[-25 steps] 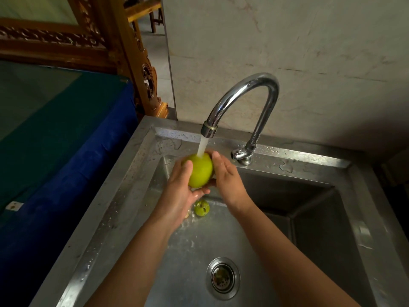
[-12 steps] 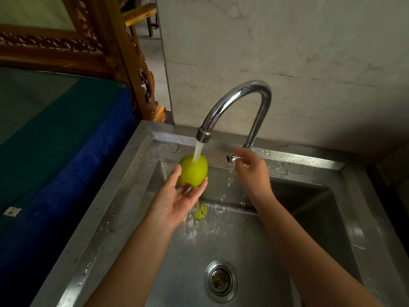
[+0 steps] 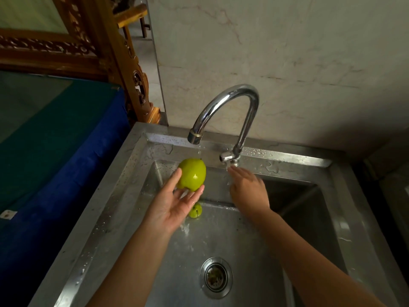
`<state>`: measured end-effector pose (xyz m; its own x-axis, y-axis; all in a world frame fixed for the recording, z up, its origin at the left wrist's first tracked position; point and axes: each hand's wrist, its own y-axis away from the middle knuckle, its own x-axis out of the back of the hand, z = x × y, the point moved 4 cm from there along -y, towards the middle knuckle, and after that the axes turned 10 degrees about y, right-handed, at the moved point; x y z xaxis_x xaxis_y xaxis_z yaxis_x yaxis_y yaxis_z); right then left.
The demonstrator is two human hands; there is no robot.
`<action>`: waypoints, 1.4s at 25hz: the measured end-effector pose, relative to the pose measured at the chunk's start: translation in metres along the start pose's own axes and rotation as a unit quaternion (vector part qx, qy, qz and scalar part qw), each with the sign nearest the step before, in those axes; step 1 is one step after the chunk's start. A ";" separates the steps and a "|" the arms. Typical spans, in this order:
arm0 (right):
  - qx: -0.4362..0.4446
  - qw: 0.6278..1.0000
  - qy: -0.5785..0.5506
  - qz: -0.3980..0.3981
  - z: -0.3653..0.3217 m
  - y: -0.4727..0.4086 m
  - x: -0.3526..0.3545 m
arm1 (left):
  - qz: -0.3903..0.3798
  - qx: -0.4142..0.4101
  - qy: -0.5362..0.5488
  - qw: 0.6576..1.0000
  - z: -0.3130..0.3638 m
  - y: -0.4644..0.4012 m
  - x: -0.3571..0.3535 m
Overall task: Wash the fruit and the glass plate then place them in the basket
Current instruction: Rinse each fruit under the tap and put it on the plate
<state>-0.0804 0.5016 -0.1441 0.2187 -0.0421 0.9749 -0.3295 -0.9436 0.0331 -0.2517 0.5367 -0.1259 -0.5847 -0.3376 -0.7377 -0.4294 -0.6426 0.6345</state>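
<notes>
A wet green apple [image 3: 192,173] rests on the fingers of my left hand [image 3: 173,203], held palm-up over the steel sink [image 3: 130,173], just below and left of the tap spout [image 3: 194,136]. The stream has stopped; only drops hang under the spout. My right hand [image 3: 249,190] hovers just below the tap handle [image 3: 226,156], fingers apart, holding nothing. A second, smaller green fruit [image 3: 195,211] lies on the sink floor under my left hand, partly hidden. Neither the glass plate nor the basket is in view.
The chrome gooseneck tap [image 3: 247,103] arches over the basin's back. The drain [image 3: 216,276] sits at the sink's front middle. A blue and green covered surface [image 3: 55,140] lies left of the sink, with carved wooden furniture [image 3: 124,69] behind it. A marble wall rises at the back.
The water stream has stopped. My right hand left the apple, went to the tap handle, and now has dropped just below it. My left hand alone keeps the apple.
</notes>
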 end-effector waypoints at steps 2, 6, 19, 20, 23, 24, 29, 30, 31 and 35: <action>-0.061 0.970 -0.223 -0.078 -0.003 0.013 0.012 | -0.026 -0.036 -0.061 0.997 -0.008 0.007 -0.003; -0.069 0.823 -0.548 -0.136 0.003 0.070 0.050 | -0.129 -0.052 -0.211 0.968 -0.051 0.037 -0.020; -0.315 0.767 -0.536 0.157 0.214 0.363 0.188 | -0.456 -0.051 -0.653 0.602 -0.341 0.169 -0.113; -0.342 0.768 -0.513 0.173 0.228 0.385 0.192 | -0.476 -0.041 -0.660 0.579 -0.366 0.177 -0.112; -0.399 0.780 -0.433 0.212 0.265 0.433 0.196 | -0.499 -0.013 -0.685 0.531 -0.431 0.191 -0.111; -0.412 0.780 -0.418 0.218 0.275 0.443 0.195 | -0.500 -0.010 -0.692 0.521 -0.449 0.193 -0.110; -0.459 0.754 -0.410 0.229 0.321 0.466 0.177 | -0.526 -0.010 -0.707 0.474 -0.511 0.184 -0.109; -0.464 0.754 -0.408 0.224 0.327 0.466 0.173 | -0.528 -0.007 -0.709 0.467 -0.520 0.180 -0.107; -0.467 0.754 -0.405 0.220 0.332 0.466 0.169 | -0.527 -0.006 -0.715 0.461 -0.526 0.176 -0.106; -0.482 0.745 -0.410 0.209 0.347 0.462 0.154 | -0.509 -0.006 -0.737 0.444 -0.541 0.159 -0.099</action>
<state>0.1202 -0.0553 -0.0548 0.2696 -0.8264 0.4943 -0.9468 -0.1338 0.2926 0.1106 0.0956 -0.0764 0.0900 0.9441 0.3171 -0.9894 0.0482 0.1372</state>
